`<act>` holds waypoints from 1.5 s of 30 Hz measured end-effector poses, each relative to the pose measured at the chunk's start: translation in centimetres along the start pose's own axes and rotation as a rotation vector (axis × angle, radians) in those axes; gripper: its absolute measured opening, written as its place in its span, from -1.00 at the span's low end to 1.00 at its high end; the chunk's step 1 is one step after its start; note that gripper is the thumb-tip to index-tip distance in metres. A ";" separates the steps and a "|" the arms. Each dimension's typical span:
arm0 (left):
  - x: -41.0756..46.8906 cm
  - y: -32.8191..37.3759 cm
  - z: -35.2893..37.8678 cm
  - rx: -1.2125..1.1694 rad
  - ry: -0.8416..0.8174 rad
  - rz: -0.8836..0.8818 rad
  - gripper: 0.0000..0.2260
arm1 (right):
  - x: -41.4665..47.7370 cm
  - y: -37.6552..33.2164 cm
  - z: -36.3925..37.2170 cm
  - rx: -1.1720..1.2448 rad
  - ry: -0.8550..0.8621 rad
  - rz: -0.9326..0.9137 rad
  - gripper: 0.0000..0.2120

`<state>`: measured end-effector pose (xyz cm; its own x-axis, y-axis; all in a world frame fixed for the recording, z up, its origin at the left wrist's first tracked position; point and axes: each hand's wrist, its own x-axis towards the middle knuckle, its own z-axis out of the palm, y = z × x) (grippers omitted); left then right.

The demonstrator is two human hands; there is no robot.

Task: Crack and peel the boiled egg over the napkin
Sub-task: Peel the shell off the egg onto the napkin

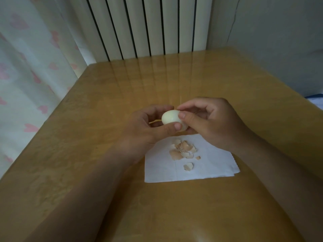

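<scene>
Both hands, left hand (148, 126) and right hand (209, 123), grip the egg (170, 117) (its right end hidden) above the napkin (209, 168).

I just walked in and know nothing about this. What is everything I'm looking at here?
egg: one, white, mostly peeled, held between both hands
shell pieces: a small pile plus a few strays, tan and white, on the napkin
napkin: one, white, flat on the table near the person
table: one, glossy light wood, under everything
radiator: one, white and ribbed, behind the table's far edge
curtain: one, pale with pink hearts, on the left
wall: pale grey, far right
left hand: one, holds the egg from the left
right hand: one, pinches the egg's right end
</scene>
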<state>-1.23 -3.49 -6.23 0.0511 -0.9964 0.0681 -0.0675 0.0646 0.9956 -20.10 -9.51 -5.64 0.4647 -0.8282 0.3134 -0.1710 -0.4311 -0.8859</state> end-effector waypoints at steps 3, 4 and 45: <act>-0.1 0.3 0.2 0.079 0.011 -0.006 -0.55 | -0.1 0.3 0.3 -0.085 0.025 -0.058 -0.86; -0.2 0.3 0.2 0.087 0.013 -0.009 -0.56 | -0.2 0.3 0.4 -0.130 0.032 -0.093 -0.85; -0.4 0.5 0.8 0.156 0.094 0.052 -0.59 | -0.4 0.1 1.4 -0.444 0.178 -0.413 -0.82</act>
<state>-2.05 -3.13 -5.83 0.1361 -0.9819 0.1318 -0.2259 0.0988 0.9691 -19.06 -8.74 -6.33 0.4245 -0.5918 0.6853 -0.3699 -0.8042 -0.4653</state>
